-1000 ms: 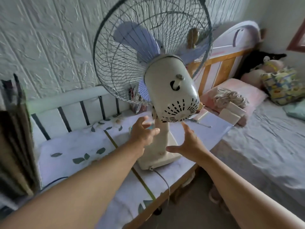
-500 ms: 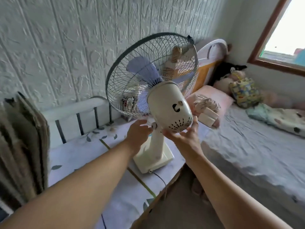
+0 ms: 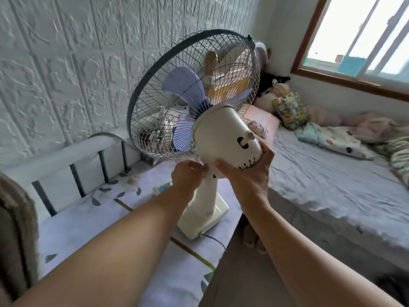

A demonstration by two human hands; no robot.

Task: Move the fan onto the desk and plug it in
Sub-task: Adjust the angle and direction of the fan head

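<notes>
A cream table fan (image 3: pixel 223 140) with pale blue blades and a wire cage stands on the desk (image 3: pixel 93 220), its square base near the desk's right edge. The fan head is tilted up and back. My right hand (image 3: pixel 247 173) cups the underside of the motor housing. My left hand (image 3: pixel 188 173) grips the fan's neck just below the housing. The dark power cord (image 3: pixel 215 240) leaves the rear of the base and drops over the desk's front edge; its plug is out of view.
The desk carries a leaf-patterned cover and has a white railing (image 3: pixel 73 160) at the back against a textured wall. A bed (image 3: pixel 327 178) with pillows and soft toys lies to the right. A window (image 3: pixel 363 34) is at upper right. A small object (image 3: pixel 162 187) lies left of the fan.
My right hand has risen from beside the base to cup the motor housing, my left hand has closed on the neck, and the fan head has tilted back.
</notes>
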